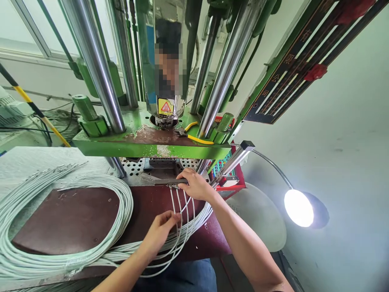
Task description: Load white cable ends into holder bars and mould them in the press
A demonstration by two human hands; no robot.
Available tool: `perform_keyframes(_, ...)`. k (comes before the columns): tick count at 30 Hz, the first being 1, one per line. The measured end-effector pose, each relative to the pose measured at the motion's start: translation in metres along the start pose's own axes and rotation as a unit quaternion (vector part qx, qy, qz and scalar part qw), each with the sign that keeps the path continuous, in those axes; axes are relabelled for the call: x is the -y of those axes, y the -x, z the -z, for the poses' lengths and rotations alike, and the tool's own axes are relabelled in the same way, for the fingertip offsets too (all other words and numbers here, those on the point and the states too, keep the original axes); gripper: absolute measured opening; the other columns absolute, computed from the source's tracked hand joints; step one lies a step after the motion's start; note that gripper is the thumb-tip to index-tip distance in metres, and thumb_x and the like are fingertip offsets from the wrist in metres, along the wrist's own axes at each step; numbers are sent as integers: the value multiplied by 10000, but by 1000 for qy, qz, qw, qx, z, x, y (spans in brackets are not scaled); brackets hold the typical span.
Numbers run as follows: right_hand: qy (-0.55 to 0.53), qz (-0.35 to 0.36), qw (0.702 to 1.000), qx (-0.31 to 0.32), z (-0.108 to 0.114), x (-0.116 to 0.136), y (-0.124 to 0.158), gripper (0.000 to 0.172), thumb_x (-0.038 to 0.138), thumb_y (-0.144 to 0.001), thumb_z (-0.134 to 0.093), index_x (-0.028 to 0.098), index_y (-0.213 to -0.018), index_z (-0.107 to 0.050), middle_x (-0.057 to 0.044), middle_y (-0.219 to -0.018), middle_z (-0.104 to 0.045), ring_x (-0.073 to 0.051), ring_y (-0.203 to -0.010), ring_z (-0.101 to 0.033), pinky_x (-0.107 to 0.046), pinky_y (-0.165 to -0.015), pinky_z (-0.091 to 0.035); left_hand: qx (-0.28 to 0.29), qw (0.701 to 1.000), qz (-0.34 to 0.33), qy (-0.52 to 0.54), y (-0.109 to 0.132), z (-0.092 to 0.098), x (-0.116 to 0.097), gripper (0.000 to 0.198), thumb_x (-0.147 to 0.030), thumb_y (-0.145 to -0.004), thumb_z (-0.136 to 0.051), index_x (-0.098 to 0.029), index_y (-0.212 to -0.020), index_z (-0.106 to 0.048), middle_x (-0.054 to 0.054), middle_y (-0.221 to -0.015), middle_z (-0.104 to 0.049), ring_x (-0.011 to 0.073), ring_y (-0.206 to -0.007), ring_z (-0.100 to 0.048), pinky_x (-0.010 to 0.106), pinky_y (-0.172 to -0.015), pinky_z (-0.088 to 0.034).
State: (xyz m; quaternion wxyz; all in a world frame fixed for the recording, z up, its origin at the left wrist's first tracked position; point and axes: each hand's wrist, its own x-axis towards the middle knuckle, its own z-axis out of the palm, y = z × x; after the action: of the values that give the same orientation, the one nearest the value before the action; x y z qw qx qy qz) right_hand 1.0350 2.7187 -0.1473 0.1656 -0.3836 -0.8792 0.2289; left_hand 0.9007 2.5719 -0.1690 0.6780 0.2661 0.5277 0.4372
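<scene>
My right hand (196, 185) is closed on the right end of a dark metal bar (167, 182), which looks like a mould plate, at the front of the press bed. Several white cables (184, 207) hang from the bar's near edge and curve down toward the brown worktop. Below the bar, my left hand (165, 223) pinches one of these cables between thumb and fingers. A thin metal piece (148, 177) sticks out at the bar's left end. Behind the bar lies a dark metal block (162, 165) on the perforated bed, partly hidden under the green plate.
A large coil of white cable (124, 202) covers the left of the brown worktop (69, 219). Yellow-handled pliers (197, 140) lie on the green press plate (152, 151). A lit lamp (298, 208) stands right, near a red crate (232, 190). Steel columns (94, 69) rise around the press.
</scene>
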Motion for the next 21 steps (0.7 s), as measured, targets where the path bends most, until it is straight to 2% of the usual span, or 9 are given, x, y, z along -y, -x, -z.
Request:
perform_keyframes(3,3,4,1000,6,0,2,-7,136,108,-825,-633,172,-944,-650,-44,-992,-605,-173,-988,-579,-313,-924,-446,65,989,53,119,2,-11,6,344,-398,-675,-794,-179,-908,-665,50,-792,-743,174,-727,-681,281,-724,-513)
perform_keyframes(5,9,4,1000,13,1,3,-12,144,102,-823,-630,177,-945,-651,-45,-1002,-611,-174,-990,-583,-311,-920,-449,122,977,84,152,3,-13,9,343,-405,-695,-788,-154,-885,-651,76,-765,-741,166,-617,-669,277,-627,-515)
perform_keyframes(7,19,2,1000,20,2,4,-15,151,101,-823,-626,180,-949,-652,-50,-1015,-620,-183,-1003,-585,-320,-923,-451,143,974,90,148,4,-10,10,321,-422,-720,-770,-136,-771,-633,70,-678,-716,136,-494,-617,240,-503,-468)
perform_keyframes(9,32,-4,999,30,3,5,-18,151,111,-827,-621,180,-957,-656,-59,-1032,-630,-197,-1023,-587,-333,-930,-452,143,976,83,139,4,-4,10,333,-425,-723,-770,-129,-694,-618,53,-607,-689,117,-441,-583,221,-458,-441)
perform_keyframes(13,60,-16,997,53,1,9,-30,164,141,-844,-607,185,-992,-664,-69,-1081,-652,-204,-1063,-591,-327,-940,-453,147,979,87,110,-3,6,3,354,-423,-701,-790,-117,-634,-624,51,-562,-674,120,-445,-591,226,-482,-464)
perform_keyframes(17,95,-41,992,69,-7,12,-52,239,217,-911,-529,199,-1117,-650,-79,-1148,-674,-223,-1091,-605,-336,-940,-460,97,987,83,97,-20,14,-10,347,-421,-667,-814,-117,-658,-648,58,-609,-701,131,-501,-628,236,-539,-499)
perform_keyframes(21,136,-53,986,83,-16,8,-75,319,237,-949,-458,184,-1218,-622,-119,-1246,-648,-265,-1154,-589,-386,-1008,-428,69,990,82,89,-39,26,-25,288,-366,-671,-811,-118,-698,-667,33,-593,-686,122,-476,-613,244,-534,-512)
